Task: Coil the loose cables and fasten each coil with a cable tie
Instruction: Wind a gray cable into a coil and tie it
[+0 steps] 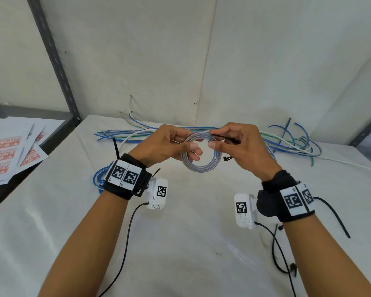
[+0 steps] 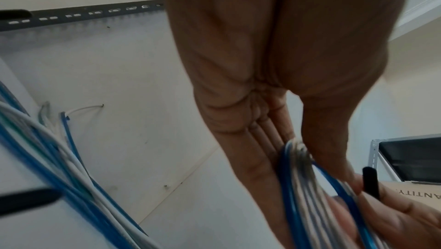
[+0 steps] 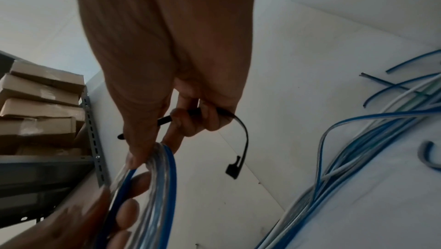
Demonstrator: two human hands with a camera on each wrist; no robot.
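A small coil of clear and blue cable [image 1: 200, 166] hangs above the white table [image 1: 180, 232]. My left hand [image 1: 194, 150] grips its left side, thumb in front and fingers through the ring. My right hand [image 1: 212, 138] pinches the coil's top right and also holds a black cable tie [image 1: 225, 137], whose head [image 1: 227, 158] dangles below the palm. In the right wrist view the tie [image 3: 244, 140] runs through curled fingers beside the coil [image 3: 162, 177]. The left wrist view shows the coil [image 2: 300, 187] and the tie's tip [image 2: 369, 179].
Loose blue, white and green cables [image 1: 296, 142] lie along the table's back. A blue coil [image 1: 99, 179] with a black tie sits under my left wrist. Spare black ties [image 1: 334, 215] lie at the right. Red-printed labels [image 1: 9, 151] rest on a left shelf. Cardboard boxes [image 3: 40, 102] stack nearby.
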